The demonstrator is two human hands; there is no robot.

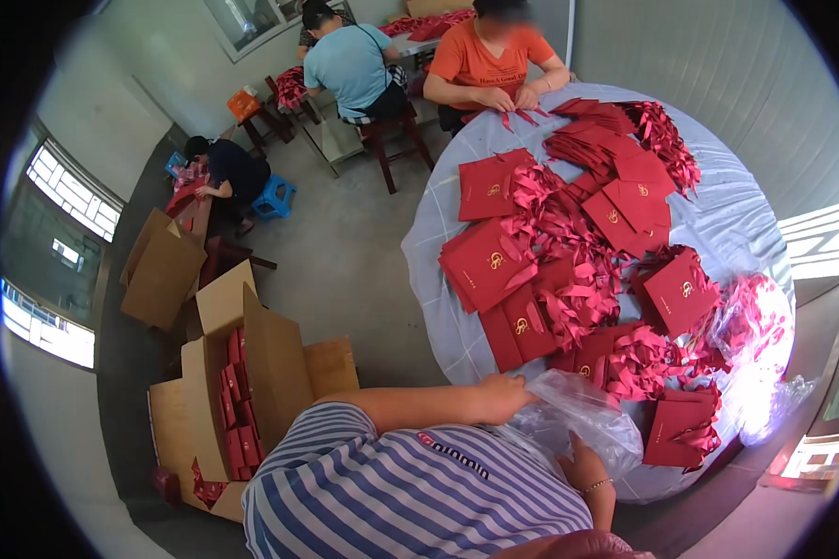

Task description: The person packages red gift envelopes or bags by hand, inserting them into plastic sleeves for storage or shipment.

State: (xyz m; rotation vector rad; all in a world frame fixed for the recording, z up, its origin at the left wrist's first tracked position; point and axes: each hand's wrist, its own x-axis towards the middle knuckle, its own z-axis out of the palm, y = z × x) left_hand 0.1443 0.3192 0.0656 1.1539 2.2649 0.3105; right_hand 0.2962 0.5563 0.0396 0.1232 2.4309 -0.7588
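both hands grasp a clear plastic bag (578, 415) at the table's (438, 233) near edge; left hand (505, 396) pinches its top, right hand (583, 466) grips below; red envelopes (489, 261) lie beyond.

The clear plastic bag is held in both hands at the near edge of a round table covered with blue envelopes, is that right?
Not quite: the envelopes are red, not blue. The head view shows both the left hand and right hand on the clear plastic bag at the table's near edge.
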